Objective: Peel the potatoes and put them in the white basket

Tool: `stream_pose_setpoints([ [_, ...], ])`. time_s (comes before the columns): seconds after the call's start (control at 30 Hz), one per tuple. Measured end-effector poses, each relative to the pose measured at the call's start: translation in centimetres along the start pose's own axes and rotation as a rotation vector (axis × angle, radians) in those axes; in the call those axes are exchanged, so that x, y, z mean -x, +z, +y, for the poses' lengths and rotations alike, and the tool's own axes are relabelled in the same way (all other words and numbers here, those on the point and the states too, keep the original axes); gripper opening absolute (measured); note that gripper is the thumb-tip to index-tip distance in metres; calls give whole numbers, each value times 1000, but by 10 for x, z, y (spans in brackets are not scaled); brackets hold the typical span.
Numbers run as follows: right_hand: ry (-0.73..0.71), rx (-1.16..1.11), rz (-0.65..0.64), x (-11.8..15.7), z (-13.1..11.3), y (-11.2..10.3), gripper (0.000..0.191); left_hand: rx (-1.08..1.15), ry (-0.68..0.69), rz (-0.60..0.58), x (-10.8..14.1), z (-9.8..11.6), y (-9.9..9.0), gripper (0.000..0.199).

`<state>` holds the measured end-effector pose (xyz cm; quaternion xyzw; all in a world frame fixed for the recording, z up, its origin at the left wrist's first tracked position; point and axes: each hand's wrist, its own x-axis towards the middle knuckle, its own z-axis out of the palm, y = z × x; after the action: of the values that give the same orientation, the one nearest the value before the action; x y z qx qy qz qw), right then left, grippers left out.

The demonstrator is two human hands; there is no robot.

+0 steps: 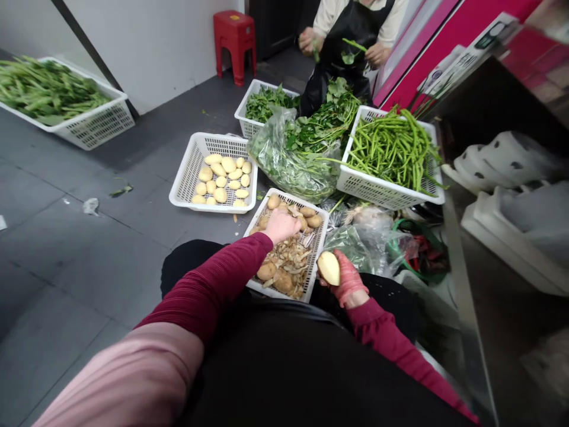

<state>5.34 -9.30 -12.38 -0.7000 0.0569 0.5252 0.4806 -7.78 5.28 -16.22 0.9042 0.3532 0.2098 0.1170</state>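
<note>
My right hand [349, 277], in a reddish glove, grips a potato [329, 268] whose pale, peeled side faces up. It is just beyond the right edge of a white basket [320, 237]. Inside that basket lie unpeeled potatoes [313, 221] at the far end, a heap of peelings [291, 258] in the middle and a few more brown potatoes [283, 280] near me. My left hand [282, 225] is bare and reaches into the basket over the far potatoes. Its fingers are curled downward; what they hold, if anything, is hidden.
Peeled potatoes [221, 194] lie in a white basket [178, 190] ahead-left. Beyond are leafy greens [322, 127] in a plastic bag and a basket of green stems [393, 151]. A co-worker [351, 41] handles stems. A red stool [235, 41] stands behind; a metal edge [466, 308] runs along the right.
</note>
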Motion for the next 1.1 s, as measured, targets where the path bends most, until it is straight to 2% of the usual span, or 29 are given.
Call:
stream_pose_setpoints([
  [0.07,-62,19,2,-3,4,-3,26,-9,80,-33,0,5,0,38],
  [0.13,-130,38,-72,-5,7,-7,26,-13,145,-81,0,9,0,37],
  [0.27,-231,80,-330,-4,5,-14,34,-52,66,-129,-3,1,-2,34],
  [0.33,-285,110,-353,-2,3,-16,38,-31,83,-129,-4,0,-5,36],
  [0.43,-358,144,-387,2,2,-18,38,23,183,-163,-5,5,-9,39],
  [0.53,-428,192,-489,7,-1,-20,37,-13,131,-227,-4,9,-11,38],
  [0.6,-487,229,-489,10,-3,-21,36,2,94,-236,-5,11,-12,40],
  [0.7,-522,238,-442,10,-4,-21,33,91,148,-227,-5,13,-13,39],
  [0.8,-367,119,-445,10,-4,-20,32,4,76,-221,-4,8,-14,31],
  [0.93,28,-66,-402,9,-4,-14,52,-90,-63,-141,-4,3,-20,32],
  [1.0,151,-156,-386,8,-4,-11,58,-57,-26,-76,-2,10,-23,37],
  [1.1,208,-217,-352,7,-2,-4,42,-19,116,8,6,33,-24,41],
])
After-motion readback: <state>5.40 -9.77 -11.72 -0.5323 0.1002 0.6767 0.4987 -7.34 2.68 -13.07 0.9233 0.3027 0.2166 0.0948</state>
